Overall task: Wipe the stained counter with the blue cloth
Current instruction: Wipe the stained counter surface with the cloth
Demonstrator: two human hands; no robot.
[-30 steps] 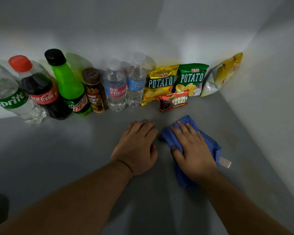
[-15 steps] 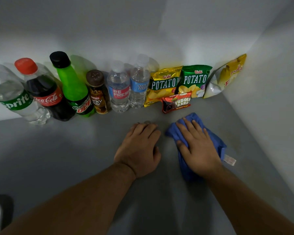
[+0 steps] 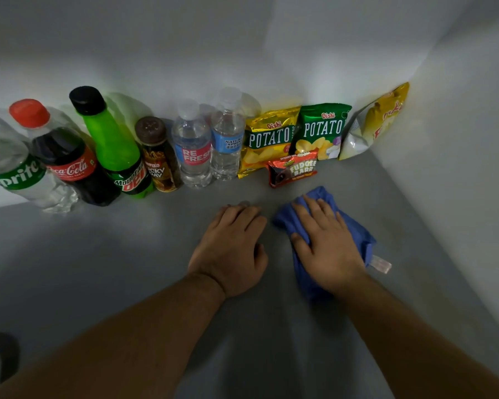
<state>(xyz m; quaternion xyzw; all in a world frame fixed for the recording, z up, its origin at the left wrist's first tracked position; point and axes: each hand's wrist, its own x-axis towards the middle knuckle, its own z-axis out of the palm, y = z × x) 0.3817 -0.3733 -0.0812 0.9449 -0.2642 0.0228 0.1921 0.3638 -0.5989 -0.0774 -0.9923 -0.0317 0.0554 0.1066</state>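
The blue cloth (image 3: 357,234) lies crumpled on the grey counter (image 3: 127,254), right of centre, with a clear tag sticking out at its right side. My right hand (image 3: 326,249) presses flat on top of the cloth, fingers pointing toward the snack packs. My left hand (image 3: 231,249) rests palm-down on the bare counter just left of the cloth, holding nothing. Faint brownish stains show on the counter to the right of the cloth, near the right wall.
Along the back wall stand several bottles: Sprite (image 3: 15,168), Coca-Cola (image 3: 67,165), Mountain Dew (image 3: 116,151), a brown drink (image 3: 159,156), two water bottles (image 3: 193,151). Chip bags (image 3: 271,139) and a Fudgee Barr pack (image 3: 294,169) sit right of them. A white wall (image 3: 458,168) bounds the right.
My right hand and the cloth have slid a little away from me, toward the snack packs. The left hand stays in place on the counter.
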